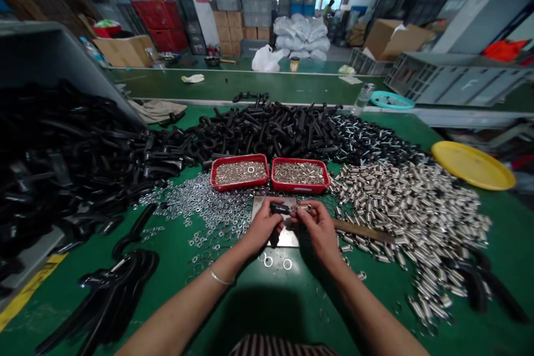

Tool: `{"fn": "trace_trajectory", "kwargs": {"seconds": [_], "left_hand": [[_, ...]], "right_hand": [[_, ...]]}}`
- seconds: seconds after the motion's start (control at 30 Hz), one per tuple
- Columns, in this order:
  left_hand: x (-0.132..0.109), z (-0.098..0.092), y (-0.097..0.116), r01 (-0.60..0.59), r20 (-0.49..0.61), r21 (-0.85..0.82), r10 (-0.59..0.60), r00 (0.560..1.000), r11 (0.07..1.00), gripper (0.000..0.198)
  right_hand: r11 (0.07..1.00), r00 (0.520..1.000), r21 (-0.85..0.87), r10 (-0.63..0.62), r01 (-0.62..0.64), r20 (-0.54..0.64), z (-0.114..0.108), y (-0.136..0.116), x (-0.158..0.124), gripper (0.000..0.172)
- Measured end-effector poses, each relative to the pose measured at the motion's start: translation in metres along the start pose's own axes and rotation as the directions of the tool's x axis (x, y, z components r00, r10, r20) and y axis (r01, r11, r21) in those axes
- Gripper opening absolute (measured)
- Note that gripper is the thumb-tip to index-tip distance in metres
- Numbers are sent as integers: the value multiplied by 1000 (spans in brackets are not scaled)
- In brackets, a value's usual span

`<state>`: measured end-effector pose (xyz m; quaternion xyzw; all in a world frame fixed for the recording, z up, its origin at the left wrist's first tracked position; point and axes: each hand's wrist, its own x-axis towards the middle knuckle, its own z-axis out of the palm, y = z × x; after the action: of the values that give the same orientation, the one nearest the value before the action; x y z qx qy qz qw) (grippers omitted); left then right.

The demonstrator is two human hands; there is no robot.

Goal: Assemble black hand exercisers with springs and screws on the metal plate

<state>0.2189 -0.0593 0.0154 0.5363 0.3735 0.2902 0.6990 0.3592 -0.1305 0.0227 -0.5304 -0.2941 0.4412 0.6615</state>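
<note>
My left hand (267, 222) is closed around a small black part (279, 208), which points toward the right hand. Between the fingers of my right hand (319, 225) is a silver coil spring (303, 208), close to the end of the black part; whether the two touch I cannot tell. Both hands are above a metal plate (287, 238) on the green table. A hammer's wooden handle (362, 230) runs out to the right from beside my right hand. Two flat rings, one of them a washer (287, 264), lie just in front of the plate.
Two red trays of small metal pieces, the left tray (240, 185) and right tray (300, 187), stand beyond the plate. Springs (409, 206) are heaped right, washers (217, 203) left, black handles (275, 128) behind. Assembled-looking black handles (120, 289) lie front left. A yellow lid (473, 166) sits right.
</note>
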Motion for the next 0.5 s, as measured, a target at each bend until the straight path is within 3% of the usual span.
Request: {"fn": "trace_trajectory", "kwargs": {"seconds": [0.17,0.23,0.33,0.4,0.43,0.5], "left_hand": [[-2,13,-1,67,46,-319,-55,997,945,36],[-9,14,1,149,169,-327,-97,981,933,38],[-23,10,9,278,445,-223,-157,881,934,44],[-29,6,15,322,528,-217,-166,833,922,42],[-30,4,17,331,522,-229,-171,835,915,37],[-29,-3,17,293,400,-275,-169,901,916,30]], "right_hand": [[991,998,-117,-62,62,2,1,3,-4,27],[984,996,-157,-73,81,54,-2,3,-1,23],[993,986,-118,5,14,166,-5,1,6,23],[992,964,-101,102,-80,244,-5,-2,9,26],[987,950,-123,134,-103,280,-6,-4,9,28],[967,944,-252,111,-31,311,-8,-7,4,27]]}}
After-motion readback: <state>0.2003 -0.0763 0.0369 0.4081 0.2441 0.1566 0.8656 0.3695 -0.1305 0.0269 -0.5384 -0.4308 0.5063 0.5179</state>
